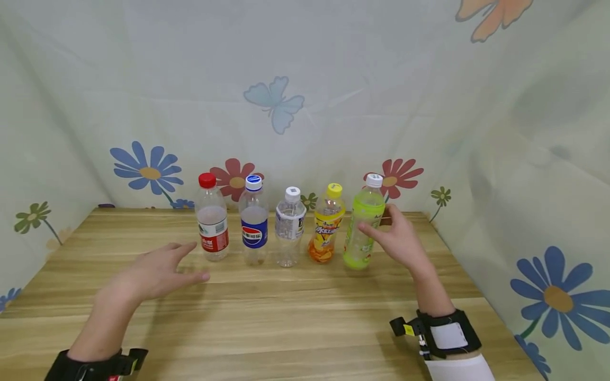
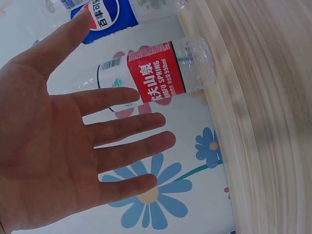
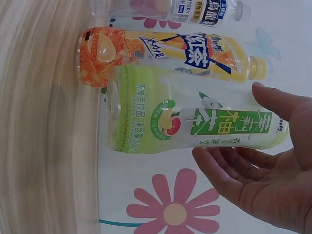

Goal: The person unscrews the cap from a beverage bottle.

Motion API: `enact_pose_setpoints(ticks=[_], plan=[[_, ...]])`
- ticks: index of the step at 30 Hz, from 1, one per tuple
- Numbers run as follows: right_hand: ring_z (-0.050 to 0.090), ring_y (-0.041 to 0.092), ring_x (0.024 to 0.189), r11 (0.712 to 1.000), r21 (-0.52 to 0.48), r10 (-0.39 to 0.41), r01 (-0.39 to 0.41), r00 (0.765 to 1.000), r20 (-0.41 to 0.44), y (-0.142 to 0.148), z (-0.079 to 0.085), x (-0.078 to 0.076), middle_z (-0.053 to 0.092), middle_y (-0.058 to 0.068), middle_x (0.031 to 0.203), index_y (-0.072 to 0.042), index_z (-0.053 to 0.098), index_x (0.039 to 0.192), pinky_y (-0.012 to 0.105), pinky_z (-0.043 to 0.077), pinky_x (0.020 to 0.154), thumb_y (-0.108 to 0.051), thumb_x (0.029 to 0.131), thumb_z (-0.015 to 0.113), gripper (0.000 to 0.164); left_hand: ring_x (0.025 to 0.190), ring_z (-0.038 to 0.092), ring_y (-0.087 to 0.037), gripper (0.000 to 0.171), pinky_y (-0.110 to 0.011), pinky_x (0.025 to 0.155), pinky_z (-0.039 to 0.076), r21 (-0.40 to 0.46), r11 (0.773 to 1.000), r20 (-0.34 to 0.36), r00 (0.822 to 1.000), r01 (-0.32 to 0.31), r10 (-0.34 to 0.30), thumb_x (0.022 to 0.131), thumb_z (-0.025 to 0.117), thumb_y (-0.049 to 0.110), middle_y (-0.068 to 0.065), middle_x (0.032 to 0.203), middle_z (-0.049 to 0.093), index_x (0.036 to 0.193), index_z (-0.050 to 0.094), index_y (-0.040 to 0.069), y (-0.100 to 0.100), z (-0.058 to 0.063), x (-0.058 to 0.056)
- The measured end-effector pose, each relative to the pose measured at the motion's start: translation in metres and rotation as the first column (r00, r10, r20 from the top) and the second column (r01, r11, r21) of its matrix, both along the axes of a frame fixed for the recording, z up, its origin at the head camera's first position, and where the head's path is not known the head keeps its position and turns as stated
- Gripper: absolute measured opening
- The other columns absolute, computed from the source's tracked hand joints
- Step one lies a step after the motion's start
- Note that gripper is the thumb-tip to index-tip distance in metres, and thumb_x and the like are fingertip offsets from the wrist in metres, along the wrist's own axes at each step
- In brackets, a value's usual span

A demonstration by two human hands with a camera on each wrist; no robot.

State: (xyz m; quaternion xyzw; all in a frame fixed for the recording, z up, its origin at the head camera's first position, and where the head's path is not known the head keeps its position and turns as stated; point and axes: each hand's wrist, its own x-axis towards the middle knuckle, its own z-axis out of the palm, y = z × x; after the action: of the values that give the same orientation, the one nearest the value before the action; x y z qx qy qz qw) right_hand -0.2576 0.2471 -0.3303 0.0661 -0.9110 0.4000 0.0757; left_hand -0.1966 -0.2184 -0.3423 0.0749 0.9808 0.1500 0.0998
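Observation:
My right hand holds a green-labelled tea bottle, thumb on one side and fingers curled round the other. The right wrist view shows the bottle upright, its base seemingly just off the wooden table. Beside it stands a yellow-capped iced tea bottle with an orange and yellow label. My left hand is spread with nothing in it, to the left of a red-capped water bottle. In the left wrist view its fingers are straight, and the water bottle's red and white label lies beyond them.
Between the outer bottles stand a blue-labelled cola bottle and a clear white-capped bottle, forming a row. The wooden table ends against a flower-printed curtain at the back and right side.

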Motion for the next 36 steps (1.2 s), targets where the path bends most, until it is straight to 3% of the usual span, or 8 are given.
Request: enact_pose_setpoints(ticks=[10, 23, 28, 36], plan=[[0.053, 0.033, 0.117, 0.998, -0.012, 0.069, -0.069, 0.998, 0.001, -0.002, 0.006, 0.006, 0.054, 0.01, 0.126, -0.009, 0.044, 0.14, 0.042, 0.051, 0.082, -0.053, 0.085, 0.071, 0.076, 0.129, 0.037, -0.05, 0.103, -0.065, 0.091, 0.037, 0.075, 0.997, 0.052, 0.998, 0.021, -0.025, 0.077, 0.059, 0.077, -0.028, 0.142, 0.038, 0.148, 0.041, 0.006, 0.015, -0.006, 0.001], [0.056, 0.03, 0.113, 0.992, -0.022, 0.126, -0.126, 0.991, 0.037, -0.018, 0.01, 0.013, 0.055, 0.007, 0.126, -0.012, 0.044, 0.142, 0.037, 0.053, 0.08, -0.05, 0.084, 0.074, 0.076, 0.133, 0.038, -0.043, 0.096, -0.059, 0.099, 0.035, 0.159, 0.984, 0.035, 0.995, 0.085, -0.092, 0.078, 0.063, 0.072, -0.018, 0.146, 0.041, 0.149, 0.042, 0.011, 0.033, -0.011, -0.004], [0.056, 0.031, 0.113, 0.989, -0.029, 0.147, -0.145, 0.988, 0.053, -0.018, 0.011, 0.015, 0.055, 0.006, 0.127, -0.013, 0.045, 0.141, 0.036, 0.053, 0.08, -0.05, 0.084, 0.075, 0.074, 0.135, 0.036, -0.043, 0.097, -0.06, 0.099, 0.034, 0.166, 0.983, 0.056, 0.994, 0.082, -0.093, 0.078, 0.063, 0.072, -0.017, 0.148, 0.039, 0.15, 0.041, 0.012, 0.036, -0.011, -0.004], [0.055, 0.031, 0.114, 0.982, -0.035, 0.185, -0.183, 0.981, 0.055, -0.021, 0.016, 0.023, 0.056, 0.006, 0.126, -0.01, 0.047, 0.138, 0.037, 0.052, 0.081, -0.045, 0.084, 0.076, 0.071, 0.135, 0.037, -0.04, 0.093, -0.058, 0.102, 0.032, 0.153, 0.98, 0.046, 0.989, 0.13, -0.138, 0.08, 0.062, 0.071, -0.017, 0.147, 0.04, 0.148, 0.044, 0.009, 0.04, -0.01, -0.006]])
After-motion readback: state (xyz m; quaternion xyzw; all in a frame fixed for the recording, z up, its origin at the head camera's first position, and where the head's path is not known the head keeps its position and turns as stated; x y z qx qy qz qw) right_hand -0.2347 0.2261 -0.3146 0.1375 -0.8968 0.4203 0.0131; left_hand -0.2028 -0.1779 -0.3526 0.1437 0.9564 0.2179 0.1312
